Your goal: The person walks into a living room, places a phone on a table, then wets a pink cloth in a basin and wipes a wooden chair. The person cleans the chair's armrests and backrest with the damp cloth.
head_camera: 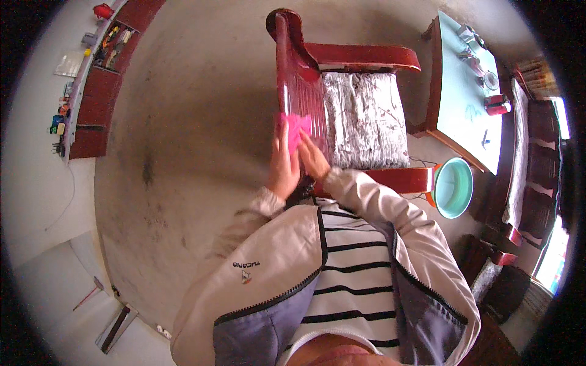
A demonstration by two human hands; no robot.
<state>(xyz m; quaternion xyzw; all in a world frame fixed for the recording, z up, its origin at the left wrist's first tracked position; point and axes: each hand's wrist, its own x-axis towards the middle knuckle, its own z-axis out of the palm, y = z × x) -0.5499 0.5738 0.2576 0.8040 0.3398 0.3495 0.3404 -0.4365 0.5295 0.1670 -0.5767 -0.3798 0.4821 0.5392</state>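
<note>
A bright pink cloth (298, 127) lies bunched against the top rail and slatted back of a glossy red-brown wooden armchair (302, 87). My left hand (284, 162) holds the cloth at the rail's outer side, fingers stretched forward along it. Close beside it, on the seat side, my right hand (313, 155) grips the cloth with its fingers over the slats. The palms and part of the cloth are hidden. A pale patterned cushion (366, 119) covers the chair's seat.
A light-topped table (467, 110) with several small items stands at the right. A green basin (453, 187) sits by the chair's near armrest (398, 179). Behind the table is a wooden bench with a cushion (517, 151). A red cabinet (94, 105) lines the left wall.
</note>
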